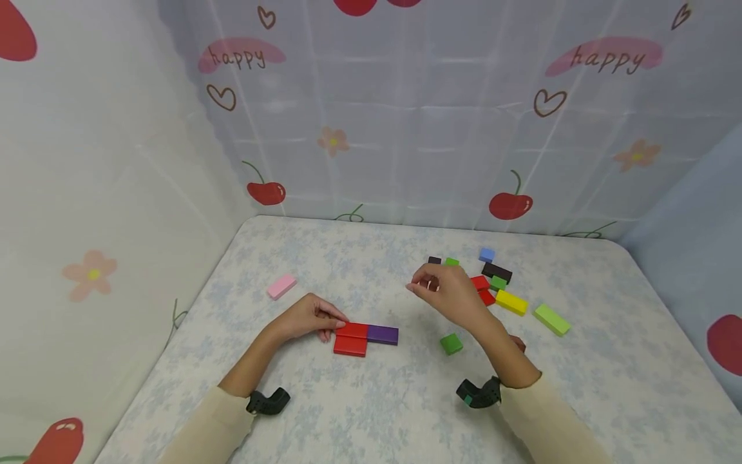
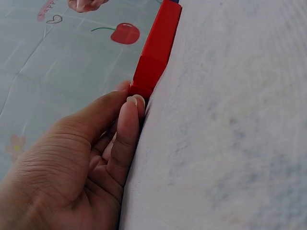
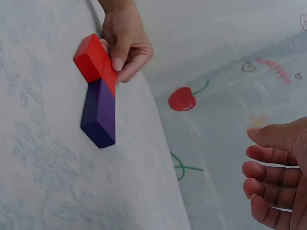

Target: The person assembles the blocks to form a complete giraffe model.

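Note:
My left hand (image 1: 308,317) pinches the left end of a red block (image 1: 355,329) between thumb and fingers, down at the tabletop. A second red block (image 1: 350,347) lies against its near side. End to end with the first, on the right, lies a purple block (image 1: 383,335); the right wrist view shows this purple block (image 3: 100,115) touching the red ones. My right hand (image 1: 451,293) hovers over the table to the right of these blocks, fingers loosely bent and holding nothing. In the right wrist view, the right hand's fingertips (image 3: 255,171) stand apart from everything.
A pink block (image 1: 281,287) lies at the left. A green block (image 1: 451,343) sits below the right hand. Behind that hand are several scattered blocks, among them a yellow block (image 1: 512,302), a lime block (image 1: 552,319), a black block (image 1: 497,272) and a blue block (image 1: 487,255). A printed curtain (image 1: 394,161) borders the table.

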The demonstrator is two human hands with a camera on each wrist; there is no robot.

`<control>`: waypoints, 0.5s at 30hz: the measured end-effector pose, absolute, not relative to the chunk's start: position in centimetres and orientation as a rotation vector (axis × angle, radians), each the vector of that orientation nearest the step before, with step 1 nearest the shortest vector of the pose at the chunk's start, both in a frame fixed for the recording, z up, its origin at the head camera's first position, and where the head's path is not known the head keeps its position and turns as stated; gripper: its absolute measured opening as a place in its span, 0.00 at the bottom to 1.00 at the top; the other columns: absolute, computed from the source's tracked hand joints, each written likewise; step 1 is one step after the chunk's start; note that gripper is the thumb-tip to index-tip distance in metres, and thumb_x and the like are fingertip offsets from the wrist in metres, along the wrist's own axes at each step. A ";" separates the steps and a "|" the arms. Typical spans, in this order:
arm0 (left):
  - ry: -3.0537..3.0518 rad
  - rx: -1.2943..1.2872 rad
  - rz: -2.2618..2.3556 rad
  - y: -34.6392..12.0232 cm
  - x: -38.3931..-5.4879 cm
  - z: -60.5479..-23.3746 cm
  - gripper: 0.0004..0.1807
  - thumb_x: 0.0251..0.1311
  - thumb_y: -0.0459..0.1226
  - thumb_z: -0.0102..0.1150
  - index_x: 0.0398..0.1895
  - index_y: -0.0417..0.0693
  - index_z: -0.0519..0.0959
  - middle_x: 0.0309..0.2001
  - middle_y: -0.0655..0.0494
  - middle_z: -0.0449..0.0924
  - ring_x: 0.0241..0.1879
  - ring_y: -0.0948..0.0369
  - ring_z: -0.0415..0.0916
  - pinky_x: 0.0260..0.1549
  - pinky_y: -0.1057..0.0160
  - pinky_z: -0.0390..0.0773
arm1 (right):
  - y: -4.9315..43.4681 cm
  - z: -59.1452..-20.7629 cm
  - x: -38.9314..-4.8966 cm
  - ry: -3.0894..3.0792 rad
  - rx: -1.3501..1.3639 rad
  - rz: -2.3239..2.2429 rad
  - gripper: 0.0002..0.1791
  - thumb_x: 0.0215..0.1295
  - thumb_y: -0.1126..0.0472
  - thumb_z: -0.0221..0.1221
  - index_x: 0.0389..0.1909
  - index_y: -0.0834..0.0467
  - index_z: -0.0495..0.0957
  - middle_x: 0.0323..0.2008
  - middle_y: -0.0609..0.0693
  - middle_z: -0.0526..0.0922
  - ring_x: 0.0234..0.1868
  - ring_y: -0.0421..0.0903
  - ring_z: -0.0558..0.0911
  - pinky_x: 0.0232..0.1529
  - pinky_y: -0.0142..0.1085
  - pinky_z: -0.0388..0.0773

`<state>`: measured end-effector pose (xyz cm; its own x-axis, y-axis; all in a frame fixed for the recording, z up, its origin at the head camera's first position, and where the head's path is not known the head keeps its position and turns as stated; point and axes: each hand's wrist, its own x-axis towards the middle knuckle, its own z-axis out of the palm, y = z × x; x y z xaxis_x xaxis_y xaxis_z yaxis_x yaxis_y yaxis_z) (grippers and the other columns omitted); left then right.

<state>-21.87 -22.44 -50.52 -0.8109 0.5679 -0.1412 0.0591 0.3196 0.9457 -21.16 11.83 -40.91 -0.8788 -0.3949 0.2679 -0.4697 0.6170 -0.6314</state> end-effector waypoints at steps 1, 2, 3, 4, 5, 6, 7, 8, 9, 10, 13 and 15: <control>2.137 0.554 1.505 -22.5 -21.9 -50.5 0.08 0.65 0.35 0.68 0.45 0.44 0.90 0.30 0.47 0.87 0.22 0.58 0.82 0.25 0.60 0.85 | 12.2 -40.8 -21.4 -2.725 0.722 1.114 0.04 0.65 0.57 0.70 0.35 0.52 0.85 0.26 0.41 0.81 0.29 0.42 0.76 0.27 0.34 0.75; 2.134 0.555 1.509 -22.5 -21.9 -50.5 0.08 0.64 0.35 0.68 0.45 0.44 0.90 0.30 0.47 0.87 0.22 0.58 0.82 0.25 0.61 0.85 | 12.7 -40.8 -21.6 -2.715 0.716 1.113 0.04 0.65 0.57 0.70 0.35 0.53 0.85 0.27 0.42 0.81 0.29 0.42 0.77 0.27 0.35 0.75; 2.130 0.552 1.514 -22.5 -21.8 -50.5 0.08 0.65 0.34 0.68 0.45 0.44 0.89 0.30 0.48 0.87 0.22 0.58 0.82 0.25 0.61 0.85 | 13.1 -40.8 -21.9 -2.708 0.708 1.114 0.04 0.65 0.58 0.70 0.36 0.53 0.85 0.27 0.43 0.82 0.29 0.43 0.77 0.27 0.35 0.75; 2.130 0.548 1.514 -22.4 -21.7 -50.4 0.08 0.65 0.33 0.67 0.45 0.43 0.89 0.30 0.47 0.87 0.22 0.58 0.82 0.24 0.61 0.84 | 13.5 -40.8 -22.1 -2.704 0.696 1.117 0.04 0.65 0.58 0.70 0.36 0.53 0.85 0.28 0.43 0.82 0.29 0.43 0.77 0.27 0.35 0.75; 2.125 0.551 1.520 -22.3 -21.6 -50.0 0.08 0.65 0.32 0.66 0.46 0.41 0.89 0.30 0.47 0.87 0.22 0.58 0.82 0.24 0.62 0.84 | 14.0 -40.9 -22.4 -2.700 0.690 1.117 0.04 0.65 0.58 0.70 0.37 0.53 0.85 0.29 0.43 0.83 0.29 0.43 0.78 0.27 0.35 0.75; 2.121 0.551 1.523 -22.2 -21.4 -49.7 0.08 0.65 0.31 0.66 0.46 0.40 0.89 0.30 0.48 0.87 0.22 0.57 0.82 0.24 0.62 0.84 | 14.5 -40.9 -22.6 -2.701 0.683 1.115 0.04 0.66 0.58 0.69 0.38 0.53 0.85 0.30 0.44 0.83 0.30 0.43 0.79 0.27 0.36 0.76; 2.121 0.550 1.520 -22.2 -21.4 -49.7 0.08 0.65 0.30 0.65 0.46 0.40 0.89 0.30 0.48 0.87 0.22 0.57 0.82 0.24 0.62 0.84 | 14.9 -40.9 -22.9 -2.702 0.678 1.114 0.05 0.66 0.57 0.69 0.38 0.53 0.86 0.31 0.45 0.83 0.31 0.43 0.79 0.27 0.36 0.76; 2.121 0.546 1.519 -22.1 -21.4 -49.7 0.09 0.66 0.29 0.65 0.46 0.39 0.88 0.30 0.47 0.87 0.22 0.57 0.82 0.25 0.62 0.84 | 15.4 -41.0 -23.1 -2.704 0.671 1.124 0.05 0.66 0.57 0.69 0.39 0.54 0.85 0.31 0.45 0.83 0.31 0.44 0.79 0.27 0.36 0.77; 2.121 0.543 1.519 -22.1 -21.4 -49.7 0.09 0.66 0.29 0.64 0.46 0.39 0.88 0.30 0.48 0.87 0.22 0.56 0.82 0.25 0.62 0.84 | 15.9 -41.0 -23.4 -2.706 0.665 1.138 0.06 0.66 0.58 0.69 0.40 0.54 0.86 0.32 0.46 0.83 0.32 0.45 0.80 0.26 0.37 0.77; 2.123 0.546 1.516 -22.1 -21.4 -49.7 0.09 0.66 0.29 0.64 0.46 0.39 0.88 0.29 0.48 0.87 0.22 0.56 0.82 0.25 0.62 0.84 | 16.4 -41.1 -23.6 -2.704 0.661 1.143 0.06 0.66 0.58 0.69 0.41 0.55 0.86 0.32 0.47 0.83 0.32 0.45 0.81 0.26 0.37 0.78; 2.127 0.557 1.514 -22.4 -21.9 -50.7 0.09 0.66 0.29 0.65 0.46 0.40 0.88 0.29 0.48 0.87 0.22 0.57 0.82 0.24 0.62 0.84 | 17.9 -41.3 -24.3 -2.705 0.637 1.177 0.08 0.65 0.59 0.69 0.43 0.57 0.86 0.34 0.49 0.84 0.34 0.47 0.81 0.28 0.36 0.79; 2.126 0.567 1.520 -22.5 -21.9 -51.0 0.09 0.66 0.30 0.65 0.47 0.40 0.88 0.30 0.49 0.87 0.21 0.58 0.82 0.24 0.63 0.84 | 18.9 -41.5 -24.6 -2.714 0.610 1.185 0.10 0.65 0.60 0.69 0.44 0.59 0.86 0.34 0.50 0.83 0.34 0.48 0.81 0.29 0.36 0.78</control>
<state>-21.90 -22.46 -50.95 -0.8078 0.5751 -0.1295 0.0634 0.3033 0.9508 -24.63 18.86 -41.48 -0.9118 -0.3152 0.2631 -0.4072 0.6129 -0.6771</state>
